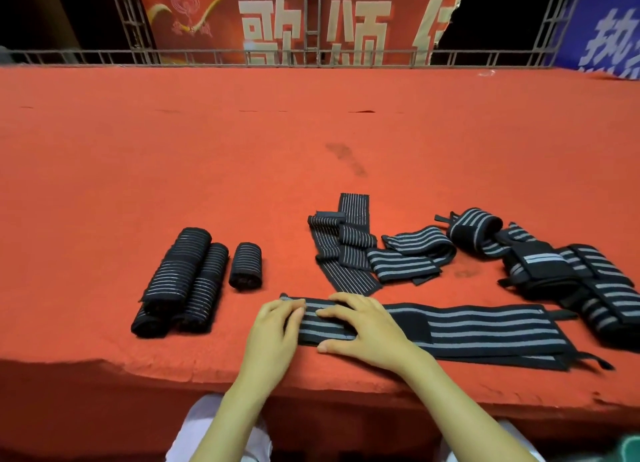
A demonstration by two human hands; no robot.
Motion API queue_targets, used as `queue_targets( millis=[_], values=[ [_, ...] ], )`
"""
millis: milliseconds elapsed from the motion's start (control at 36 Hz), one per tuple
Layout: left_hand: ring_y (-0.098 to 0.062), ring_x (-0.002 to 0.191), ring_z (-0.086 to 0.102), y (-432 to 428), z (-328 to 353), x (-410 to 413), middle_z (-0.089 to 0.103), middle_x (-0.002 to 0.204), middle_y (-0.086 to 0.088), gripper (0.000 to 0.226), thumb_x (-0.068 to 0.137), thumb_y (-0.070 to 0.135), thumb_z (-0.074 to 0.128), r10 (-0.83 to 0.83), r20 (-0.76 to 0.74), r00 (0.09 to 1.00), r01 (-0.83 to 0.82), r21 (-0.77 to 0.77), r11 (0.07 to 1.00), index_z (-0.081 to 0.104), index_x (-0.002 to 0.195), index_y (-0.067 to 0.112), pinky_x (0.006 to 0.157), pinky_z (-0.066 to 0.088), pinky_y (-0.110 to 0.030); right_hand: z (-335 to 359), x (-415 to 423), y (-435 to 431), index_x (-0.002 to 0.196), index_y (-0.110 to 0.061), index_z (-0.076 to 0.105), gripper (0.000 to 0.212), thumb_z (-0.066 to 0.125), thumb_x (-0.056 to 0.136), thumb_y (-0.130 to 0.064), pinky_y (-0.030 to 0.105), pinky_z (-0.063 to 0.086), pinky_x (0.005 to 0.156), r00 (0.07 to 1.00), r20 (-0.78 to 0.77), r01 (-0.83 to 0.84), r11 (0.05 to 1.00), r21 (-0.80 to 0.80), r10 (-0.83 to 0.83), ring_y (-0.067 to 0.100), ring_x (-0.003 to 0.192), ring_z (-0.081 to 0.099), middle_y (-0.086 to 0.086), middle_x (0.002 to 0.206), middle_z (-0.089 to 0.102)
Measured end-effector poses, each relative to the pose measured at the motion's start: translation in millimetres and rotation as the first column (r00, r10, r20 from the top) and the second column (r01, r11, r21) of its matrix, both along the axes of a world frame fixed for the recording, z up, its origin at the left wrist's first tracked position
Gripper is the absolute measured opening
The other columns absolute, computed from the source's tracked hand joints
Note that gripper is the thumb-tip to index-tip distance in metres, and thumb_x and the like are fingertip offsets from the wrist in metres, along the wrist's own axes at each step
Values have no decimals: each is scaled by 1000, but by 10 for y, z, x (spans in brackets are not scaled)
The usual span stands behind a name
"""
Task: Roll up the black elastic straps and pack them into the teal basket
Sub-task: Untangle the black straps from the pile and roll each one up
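A long black strap with grey stripes (467, 333) lies flat along the front of the red table (242, 171). My left hand (273, 326) grips its left end, fingers curled over the edge. My right hand (360, 326) presses flat on the strap just to the right of that end. Several rolled straps (187, 278) lie in a group to the left. Loose unrolled straps (346, 243) and a tangled heap (554, 271) lie behind and to the right. A teal patch (628, 446) shows at the bottom right corner; it may be the basket.
The table's front edge (138, 364) runs just below my hands. A metal truss railing (311, 58) and red and blue banners stand behind the table. My white-clad knees show below the edge.
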State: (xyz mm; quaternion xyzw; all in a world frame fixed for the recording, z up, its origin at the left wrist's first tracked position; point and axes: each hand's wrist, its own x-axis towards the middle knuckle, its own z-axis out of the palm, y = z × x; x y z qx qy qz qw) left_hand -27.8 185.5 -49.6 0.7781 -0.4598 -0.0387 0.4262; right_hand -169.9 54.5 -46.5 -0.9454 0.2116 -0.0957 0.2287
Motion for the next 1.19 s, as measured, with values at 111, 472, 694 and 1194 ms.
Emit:
queue_targets(
  millis=[111,472,694,1194],
  values=[
    [-4,95,62,23,48,118,68,100,12,26,83,0,66,-4,-205,979,3,-3,1000,69,94,23,85,42,-8,-11,-16,-7,130,-48,48,61,55,75,-73,21,11,111,1000,2,13,1000,-10,-13,0,134,23,-21,145,32],
    [-16,92,45,-111,37,-69,47,103,-1,39,76,16,74,211,-181,961,-203,62,977,43,100,17,82,37,-27,-72,-5,-11,123,-46,52,64,52,69,-79,25,18,112,998,63,24,1000,6,-25,3,132,29,-24,140,36],
    [-14,95,44,-154,-21,-224,45,102,9,39,67,-4,73,73,92,993,-64,-96,993,56,98,12,84,28,-13,71,-266,-131,130,-39,47,71,57,69,-74,27,11,114,1000,-26,15,998,-69,-17,6,134,22,-14,144,33],
    [3,86,53,-279,84,-269,55,102,10,35,75,10,77,-98,-314,944,88,-46,995,61,99,29,72,40,-7,-133,-511,-245,123,-44,49,76,48,61,-87,23,21,109,984,140,111,994,5,-110,-11,117,31,-34,123,39]
  ],
)
